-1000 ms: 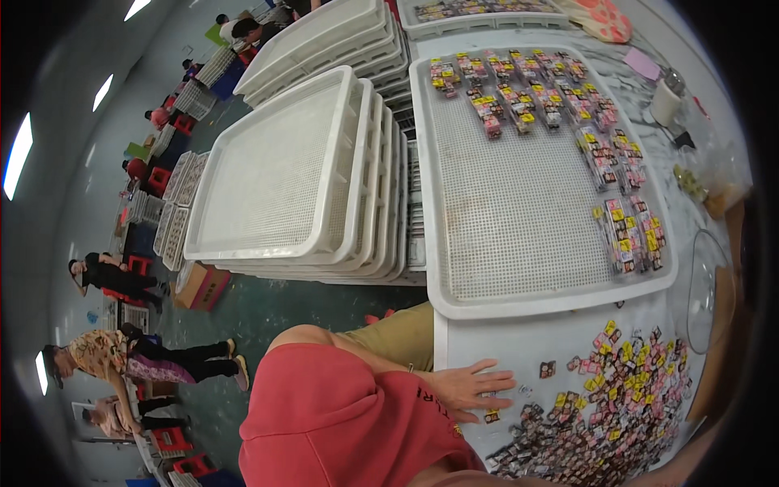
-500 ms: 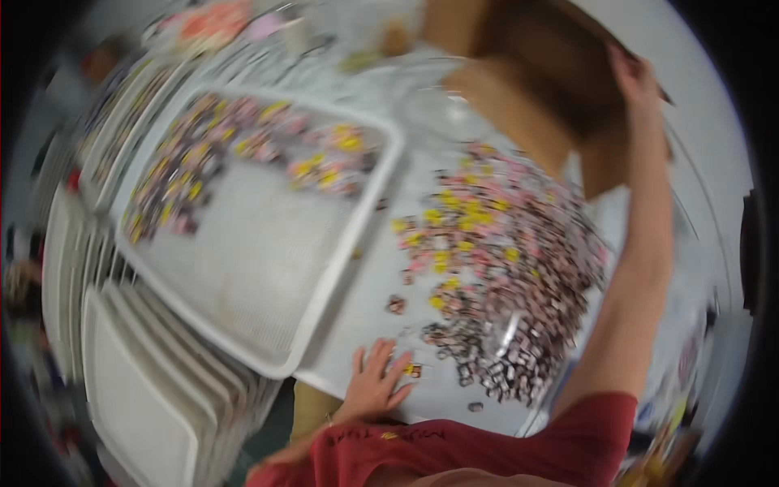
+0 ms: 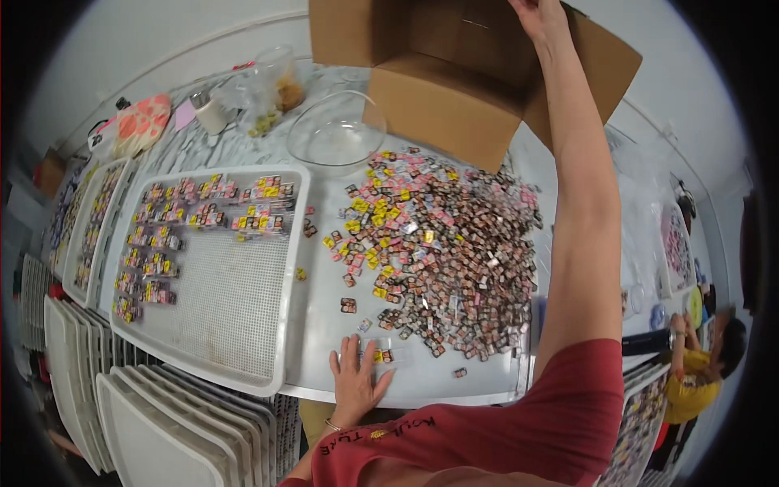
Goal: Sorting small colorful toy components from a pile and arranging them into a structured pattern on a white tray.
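My left hand (image 3: 357, 385) lies palm down with fingers spread wide, the clear pack (image 3: 393, 355) just right of the index finger, above the thumb, its long axis running roughly left to right; that hand is much the nearer one to it. My right arm reaches far forward to the carton (image 3: 445, 118), right hand (image 3: 537, 15) at its upper part and cut by the view's edge, so can't tell if those fingers grip. Loose pile (image 3: 454, 268) sits between pack and carton, tray (image 3: 235, 284) off left.

Table (image 3: 312, 341) with tray (image 3: 235, 284), bowl (image 3: 337, 144), small packets (image 3: 454, 268)
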